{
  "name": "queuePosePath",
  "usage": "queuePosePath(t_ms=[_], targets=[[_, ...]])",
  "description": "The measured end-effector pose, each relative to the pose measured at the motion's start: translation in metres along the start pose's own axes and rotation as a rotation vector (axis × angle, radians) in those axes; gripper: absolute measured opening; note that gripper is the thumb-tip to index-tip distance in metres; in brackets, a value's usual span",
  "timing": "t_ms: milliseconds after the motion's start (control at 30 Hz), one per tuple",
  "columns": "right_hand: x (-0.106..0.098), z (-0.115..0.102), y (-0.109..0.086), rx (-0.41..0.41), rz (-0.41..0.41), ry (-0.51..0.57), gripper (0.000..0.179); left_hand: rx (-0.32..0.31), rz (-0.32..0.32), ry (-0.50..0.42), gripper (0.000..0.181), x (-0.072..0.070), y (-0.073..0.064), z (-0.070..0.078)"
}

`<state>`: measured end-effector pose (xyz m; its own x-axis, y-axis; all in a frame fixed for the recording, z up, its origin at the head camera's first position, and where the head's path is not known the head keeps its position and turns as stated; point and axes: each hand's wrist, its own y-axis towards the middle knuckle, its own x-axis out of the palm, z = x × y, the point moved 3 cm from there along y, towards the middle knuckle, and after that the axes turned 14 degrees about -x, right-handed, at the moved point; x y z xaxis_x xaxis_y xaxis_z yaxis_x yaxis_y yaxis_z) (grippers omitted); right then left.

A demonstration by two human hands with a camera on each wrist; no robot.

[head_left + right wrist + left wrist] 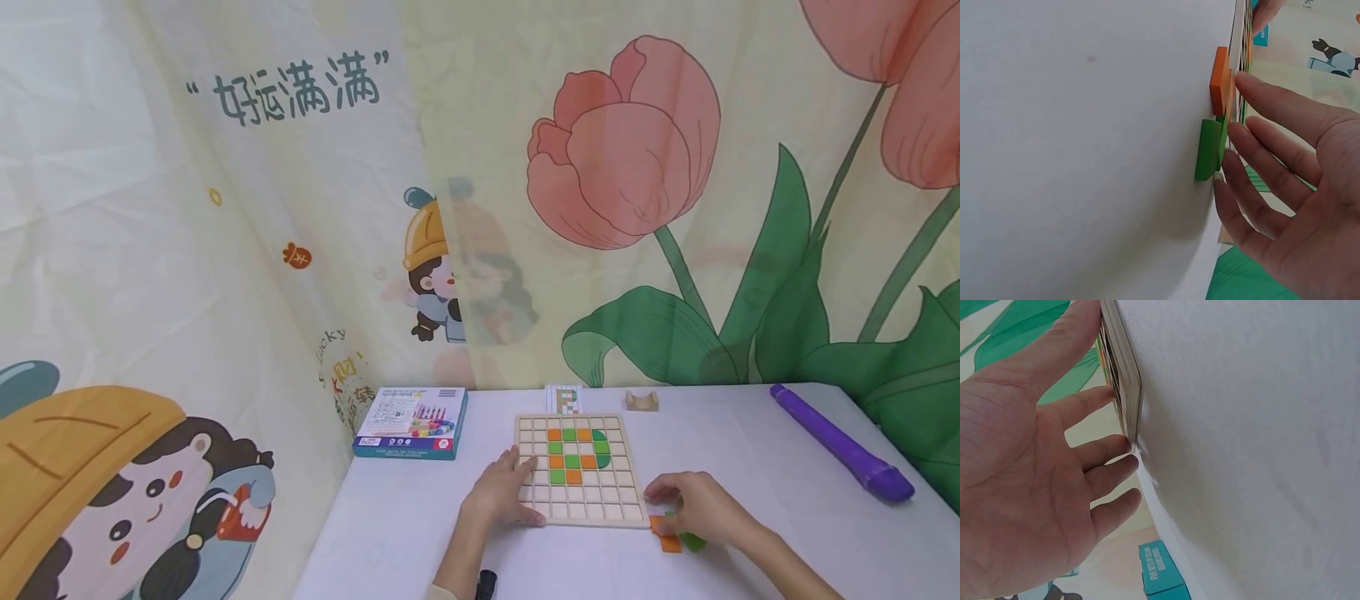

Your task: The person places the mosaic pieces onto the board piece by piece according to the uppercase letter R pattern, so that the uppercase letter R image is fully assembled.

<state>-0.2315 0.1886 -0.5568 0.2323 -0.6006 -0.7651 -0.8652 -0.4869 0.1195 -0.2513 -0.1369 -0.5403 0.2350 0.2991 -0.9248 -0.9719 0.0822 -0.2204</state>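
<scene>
A square wooden grid board (626,510) lies flat on the table, with orange and green tiles (572,477) forming a P shape in its cells. My left hand (493,492) steadies the board at its left side, fingers spread along the edge and thumb at the near corner. Beyond the board's near right corner, my right hand (708,504) touches loose tiles with its fingertips. Among them are an orange tile (671,544) and a green tile (693,543). In the right wrist view its fingers are lightly bent beside the orange tile (1218,81) and green tile (1208,150).
Behind the board stand a small card (564,398) printed with a P pattern and a little wooden holder (642,402). A flat box (411,423) sits back left, a purple microphone-shaped object (843,442) at right, and a black object (487,583) near the left forearm.
</scene>
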Motion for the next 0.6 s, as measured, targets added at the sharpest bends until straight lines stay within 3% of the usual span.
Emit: queuePosePath(t_ms=[167, 500, 600], targets=[[0.0036, 0.0022, -0.0055, -0.056, -0.015, 0.016, 0.039, -0.003, 0.005, -0.003, 0.100, 0.0000, -0.0009, 0.0016], [0.0050, -0.0073, -0.0060, 0.000, 0.011, 0.073, 0.037, -0.004, 0.006, -0.006, 0.100, 0.0020, -0.0009, 0.0012], [0.0039, -0.0065, -0.0074, -0.020, 0.029, 0.076, 0.036, -0.003, 0.005, -0.006, 0.100, 0.0014, -0.0016, 0.0017]])
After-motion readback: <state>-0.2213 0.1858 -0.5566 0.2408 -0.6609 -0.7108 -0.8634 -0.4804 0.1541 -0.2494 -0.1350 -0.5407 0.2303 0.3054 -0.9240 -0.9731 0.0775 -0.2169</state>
